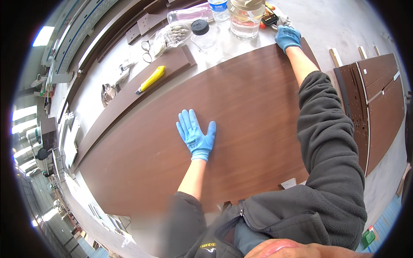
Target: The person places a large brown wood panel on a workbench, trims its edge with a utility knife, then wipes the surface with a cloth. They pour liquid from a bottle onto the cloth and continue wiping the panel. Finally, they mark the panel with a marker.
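A large dark brown panel (254, 124) lies flat in front of me. My left hand (195, 135), in a blue glove, rests palm down on its middle with the fingers stretched out. At the panel's far right corner is my right hand (287, 38), gloved alike. Its fingers look curled together, and what they grip, if anything, is hidden. Just beyond it lie a crumpled greyish-white cloth-like thing (285, 21) and a small black device (269, 17). A yellow utility knife (151, 79) lies on a narrow brown board (122, 101) beyond the panel's left part.
Along the far side stand a clear jar with a black lid (200, 34), a large water jug (246, 21) and a water bottle (219, 9). Scissors (146, 51) and a bag of gloves (174, 35) lie nearby. More brown panels (385, 116) are at the right.
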